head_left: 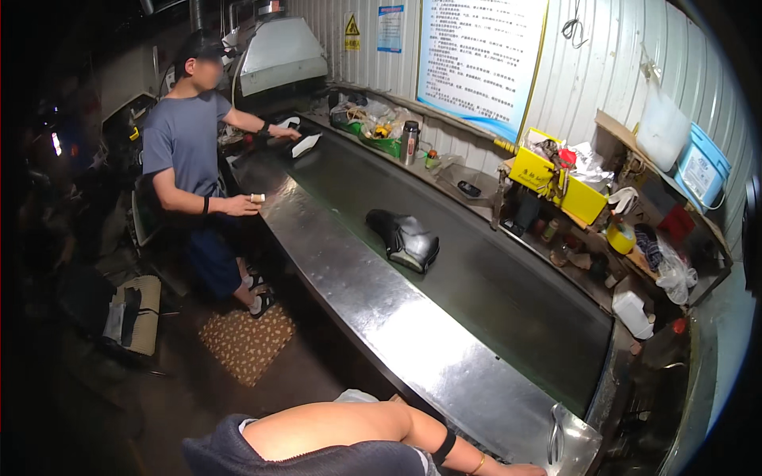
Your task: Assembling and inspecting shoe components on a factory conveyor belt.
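Observation:
My left arm reaches across the bottom of the view, with a black band and a thin bracelet at the wrist. My left hand (524, 470) is at the lower edge by the near end of the steel ledge (381, 305); its fingers are cut off from view. Beside it on the ledge lies a slim metal tool (555, 435), like tongs or pincers. My right hand is out of view. On the dark conveyor belt (508, 289) rest dark, shiny shoe-like pieces (403, 238), well beyond my hand.
Across the ledge, a co-worker (190, 135) holds a small pale object (257, 198) and reaches to a white piece (305, 143) on the belt. A thermos (409, 143), yellow bins (556, 174) and clutter line the far shelf. Left are a chair (136, 313) and mat (248, 341).

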Action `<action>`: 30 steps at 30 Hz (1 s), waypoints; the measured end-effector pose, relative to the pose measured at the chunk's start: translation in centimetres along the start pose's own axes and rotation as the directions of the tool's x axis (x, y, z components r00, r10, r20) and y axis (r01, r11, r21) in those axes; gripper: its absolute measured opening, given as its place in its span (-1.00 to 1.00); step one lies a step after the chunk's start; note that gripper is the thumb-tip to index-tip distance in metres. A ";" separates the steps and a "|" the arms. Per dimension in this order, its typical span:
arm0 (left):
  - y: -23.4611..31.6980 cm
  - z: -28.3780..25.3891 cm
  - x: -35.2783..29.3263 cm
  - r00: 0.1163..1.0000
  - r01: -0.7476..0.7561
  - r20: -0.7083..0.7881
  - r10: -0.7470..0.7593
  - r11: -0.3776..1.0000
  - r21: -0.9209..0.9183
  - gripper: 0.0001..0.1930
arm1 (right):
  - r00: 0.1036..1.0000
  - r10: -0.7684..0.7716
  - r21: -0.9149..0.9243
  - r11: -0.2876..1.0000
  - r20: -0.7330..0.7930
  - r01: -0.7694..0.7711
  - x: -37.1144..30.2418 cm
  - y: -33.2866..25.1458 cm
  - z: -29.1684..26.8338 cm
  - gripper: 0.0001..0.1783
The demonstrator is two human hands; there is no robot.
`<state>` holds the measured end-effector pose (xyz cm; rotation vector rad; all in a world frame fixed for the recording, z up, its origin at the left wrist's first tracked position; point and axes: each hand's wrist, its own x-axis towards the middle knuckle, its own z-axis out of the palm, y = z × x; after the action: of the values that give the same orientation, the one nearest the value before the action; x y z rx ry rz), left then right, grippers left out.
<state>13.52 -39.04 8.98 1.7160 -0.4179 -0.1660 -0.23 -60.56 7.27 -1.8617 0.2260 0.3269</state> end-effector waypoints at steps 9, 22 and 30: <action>0.9 1.8 0.7 1.000 -0.013 -0.007 0.013 0.999 0.038 -0.55 | 0.998 0.046 -0.004 0.999 0.039 -0.046 -3.8 0.1 -2.1 -0.69; -3.2 2.7 0.5 0.983 -0.168 0.052 0.174 0.981 -0.093 -0.34 | 0.991 0.011 0.061 0.998 0.131 -0.019 -0.1 -0.6 2.9 -0.65; -2.1 2.4 0.4 0.997 -0.072 0.020 0.074 0.995 -0.070 -0.35 | 0.827 -0.304 0.094 0.951 0.472 0.296 17.5 -2.1 18.1 -0.60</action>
<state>13.41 -41.15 6.52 1.6294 -0.4851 -0.1450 14.94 -42.60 -1.92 -1.7037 -0.4059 0.5540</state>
